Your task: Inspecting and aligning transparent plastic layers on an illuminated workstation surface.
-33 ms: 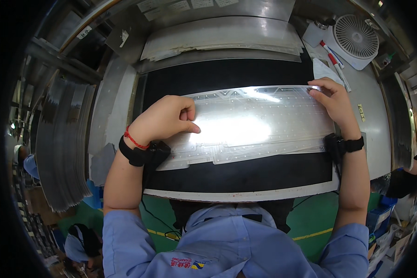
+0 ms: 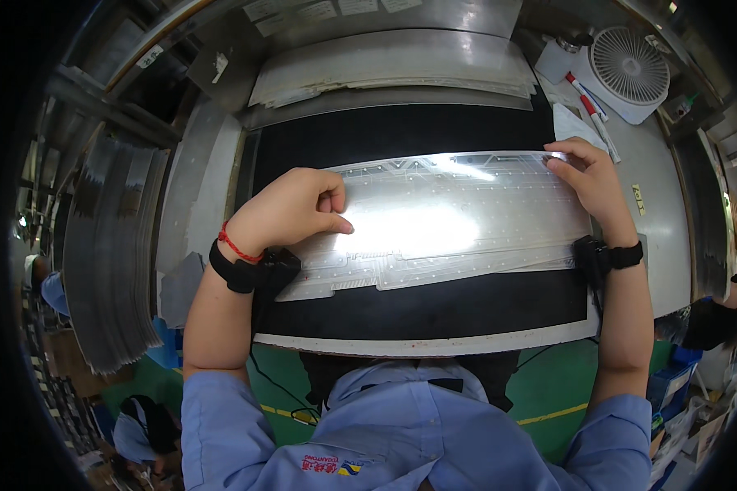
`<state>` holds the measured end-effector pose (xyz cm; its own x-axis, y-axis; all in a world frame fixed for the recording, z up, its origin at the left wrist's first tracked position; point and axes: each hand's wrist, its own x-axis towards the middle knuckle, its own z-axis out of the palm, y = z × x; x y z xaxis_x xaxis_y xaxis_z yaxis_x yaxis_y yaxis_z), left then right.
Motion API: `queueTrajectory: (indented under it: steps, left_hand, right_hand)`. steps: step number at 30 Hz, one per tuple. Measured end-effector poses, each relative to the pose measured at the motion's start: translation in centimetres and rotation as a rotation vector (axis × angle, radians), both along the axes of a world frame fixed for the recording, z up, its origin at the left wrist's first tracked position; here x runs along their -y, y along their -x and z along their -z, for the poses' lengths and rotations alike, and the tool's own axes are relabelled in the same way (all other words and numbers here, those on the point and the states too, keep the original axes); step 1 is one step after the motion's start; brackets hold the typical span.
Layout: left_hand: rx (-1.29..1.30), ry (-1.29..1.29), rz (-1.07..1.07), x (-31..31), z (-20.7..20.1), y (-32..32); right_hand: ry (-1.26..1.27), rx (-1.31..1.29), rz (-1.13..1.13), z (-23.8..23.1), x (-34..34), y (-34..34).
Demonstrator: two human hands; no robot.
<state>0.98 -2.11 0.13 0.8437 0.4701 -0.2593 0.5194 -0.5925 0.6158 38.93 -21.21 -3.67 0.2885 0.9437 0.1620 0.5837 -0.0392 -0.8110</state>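
Observation:
A long, clear plastic sheet with printed lines and small dots lies over similar sheets on a black mat. A bright glare covers its middle. The edges of the lower sheets show, uneven, along the near side. My left hand is at the sheet's left part, its fingers curled and its thumb against the surface; the fingers partly hide the grip. At the far right corner, my right hand pinches the sheet between thumb and index finger.
Behind the mat rests a stack of flat sheets. At the far right are a white fan, red-capped markers and a bottle. A tall stack of grey sheets is at the left. Another person is at the lower left.

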Motion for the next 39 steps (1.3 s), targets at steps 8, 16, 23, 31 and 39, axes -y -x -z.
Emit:
queueTrajectory:
  steps: [8, 16, 23, 31, 39]
  left_hand:
    - [0.402, 0.051, -0.467, -5.9, 1.8, 2.4]
    - [0.52, 0.528, -0.591, -6.8, 2.7, 2.1]
    - [0.539, 0.571, -0.505, -6.8, 3.4, 2.2]
    - [0.552, 0.602, -0.468, -6.6, 3.2, 2.1]
    - [0.604, 0.605, -0.46, -7.2, 3.6, 2.4]
  right_hand:
    - [-0.069, 0.008, 0.015, 0.3, 0.0, -0.1]
    - [-0.118, -0.073, 0.109, -0.1, 0.2, 0.0]
    - [-0.097, -0.103, 0.192, 0.0, 0.0, -0.1]
    - [-0.08, -0.087, 0.198, -0.3, 0.2, 0.1]
    - [-0.093, -0.102, 0.194, -0.3, 0.2, 0.1]
